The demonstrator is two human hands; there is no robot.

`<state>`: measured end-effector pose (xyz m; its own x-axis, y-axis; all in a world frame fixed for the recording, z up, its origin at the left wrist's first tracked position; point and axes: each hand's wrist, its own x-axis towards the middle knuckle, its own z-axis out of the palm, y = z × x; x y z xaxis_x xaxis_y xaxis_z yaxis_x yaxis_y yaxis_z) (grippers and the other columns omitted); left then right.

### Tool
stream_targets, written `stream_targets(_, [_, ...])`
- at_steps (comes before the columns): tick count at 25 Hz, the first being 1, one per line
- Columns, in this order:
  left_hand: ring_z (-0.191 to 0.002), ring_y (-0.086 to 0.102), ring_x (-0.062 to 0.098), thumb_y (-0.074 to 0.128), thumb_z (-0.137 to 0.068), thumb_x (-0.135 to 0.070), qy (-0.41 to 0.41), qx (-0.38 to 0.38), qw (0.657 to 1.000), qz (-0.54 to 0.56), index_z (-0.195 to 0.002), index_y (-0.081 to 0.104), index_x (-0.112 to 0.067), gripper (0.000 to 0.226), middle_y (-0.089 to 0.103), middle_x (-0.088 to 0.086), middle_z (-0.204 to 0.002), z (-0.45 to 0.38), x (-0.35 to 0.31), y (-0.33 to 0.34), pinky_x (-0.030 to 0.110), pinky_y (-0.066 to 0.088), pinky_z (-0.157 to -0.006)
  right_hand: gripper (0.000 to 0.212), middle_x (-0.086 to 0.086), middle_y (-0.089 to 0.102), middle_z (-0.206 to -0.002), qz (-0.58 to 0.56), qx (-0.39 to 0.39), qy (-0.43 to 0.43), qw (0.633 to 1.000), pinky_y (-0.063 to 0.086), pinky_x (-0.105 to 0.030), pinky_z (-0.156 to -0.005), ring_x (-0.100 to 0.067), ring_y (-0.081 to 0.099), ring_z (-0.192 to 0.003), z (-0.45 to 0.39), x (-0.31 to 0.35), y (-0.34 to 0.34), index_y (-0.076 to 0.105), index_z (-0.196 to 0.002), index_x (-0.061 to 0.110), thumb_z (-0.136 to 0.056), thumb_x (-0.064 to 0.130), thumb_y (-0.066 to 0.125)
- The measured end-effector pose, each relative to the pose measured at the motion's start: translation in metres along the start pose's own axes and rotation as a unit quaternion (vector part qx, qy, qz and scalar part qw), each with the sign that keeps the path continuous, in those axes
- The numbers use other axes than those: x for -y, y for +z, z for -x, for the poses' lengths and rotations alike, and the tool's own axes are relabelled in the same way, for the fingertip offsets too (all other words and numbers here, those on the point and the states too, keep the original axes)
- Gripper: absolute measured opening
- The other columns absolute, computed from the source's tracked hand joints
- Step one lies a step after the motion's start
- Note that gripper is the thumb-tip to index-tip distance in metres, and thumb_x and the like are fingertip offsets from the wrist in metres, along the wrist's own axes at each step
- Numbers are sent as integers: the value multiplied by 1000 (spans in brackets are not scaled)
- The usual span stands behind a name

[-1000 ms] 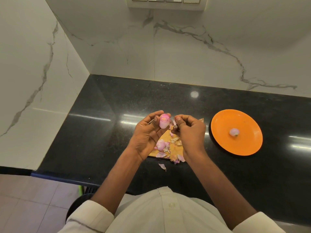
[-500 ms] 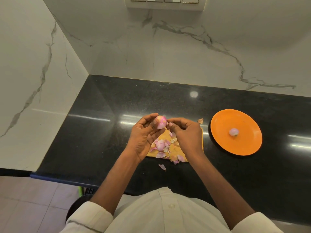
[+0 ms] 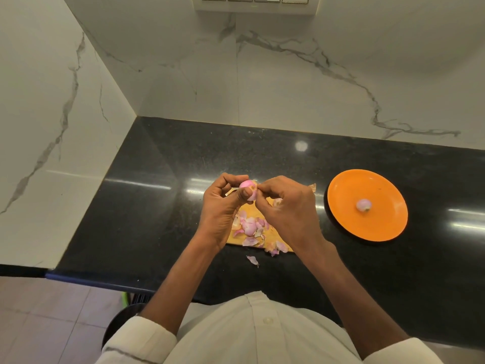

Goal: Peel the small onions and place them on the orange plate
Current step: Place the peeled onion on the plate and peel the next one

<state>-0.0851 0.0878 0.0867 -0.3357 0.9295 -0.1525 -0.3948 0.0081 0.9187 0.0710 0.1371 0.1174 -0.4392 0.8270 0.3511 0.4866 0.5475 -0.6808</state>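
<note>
My left hand [image 3: 223,206] grips a small pink onion [image 3: 248,185] between thumb and fingers, above a wooden cutting board [image 3: 250,210]. The fingertips of my right hand [image 3: 286,206] pinch at the onion's right side, on its skin. A pile of pink peels [image 3: 250,225] with another small onion among them lies on the board under my hands. To the right sits the orange plate [image 3: 367,227] with one peeled onion [image 3: 363,204] near its middle.
A loose peel [image 3: 252,260] lies on the black counter [image 3: 147,200] in front of the board; another scrap [image 3: 312,186] lies behind my right hand. Marble walls close off the back and left. The counter's front edge runs just before my body.
Both hands have lifted slightly and closed together. My right fingertips moved from beside the onion onto its skin, and the onion has turned in my left hand.
</note>
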Motion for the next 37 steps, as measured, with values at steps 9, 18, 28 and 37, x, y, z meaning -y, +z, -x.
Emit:
stream_targets(9, [-110,67,41,98,-64,-48,8,0,999,-39,-100,77,-19,51,69,23,-116,0,-1,2,64,53,-103,5,3,74,-86,-31,-15,64,997,59,-23,-71,-6,68,-78,-4,2,-2,78,-95,13,-93,18,78])
stream_targets(18, [-90,74,20,83,-78,-10,40,8,997,-69,-107,67,-2,34,77,2,-92,-1,-4,4,37,61,-87,12,3,71,-84,-3,-5,30,1000,58,-33,-70,-9,66,-76,-9,2,-1,75,-89,11,-91,22,80])
stream_targets(28, [-102,72,28,89,-76,-22,29,-7,999,-24,-104,73,-16,33,75,8,-105,-4,-8,4,51,59,-97,14,8,78,-95,-158,-26,166,973,60,-20,-78,-4,72,-90,-9,4,-4,81,-108,18,-97,25,75])
stream_targets(37, [-111,71,37,83,-77,-11,-8,0,998,57,-108,70,-7,33,71,22,-113,-3,-5,9,40,63,-89,18,5,71,-90,-147,-62,233,959,60,-23,-74,-11,69,-87,-12,8,13,73,-94,18,-99,3,66])
